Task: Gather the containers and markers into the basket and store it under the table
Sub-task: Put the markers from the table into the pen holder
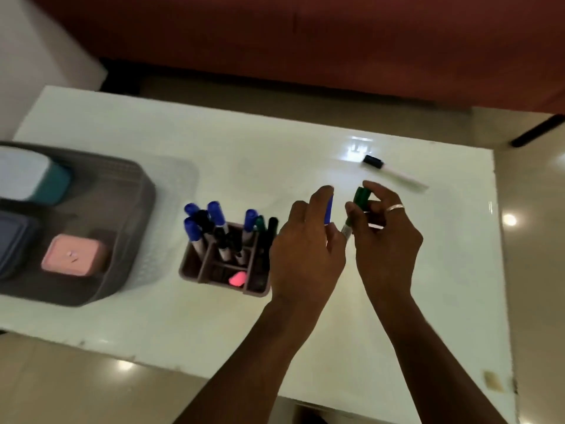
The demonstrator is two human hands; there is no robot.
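A grey woven basket (134, 209) sits at the table's left end, holding a pink container (75, 255), a teal container with a pale lid (39, 175) and a dark blue-lidded one (12, 240). A brown divided holder (195, 264) in the middle stands full of several blue, black and green markers. Just right of it, my left hand (302, 255) grips a blue-capped marker (329, 209). My right hand (385, 237) holds a green-capped marker (360, 198) upright. A black-capped white marker (394, 172) lies loose on the table, beyond my right hand.
The glossy white table (244, 148) has its far edge near a red wall and its right edge beside beige floor tiles. A pink eraser-like piece (238, 278) lies in the holder's front compartment. A white cabinet stands at the far left.
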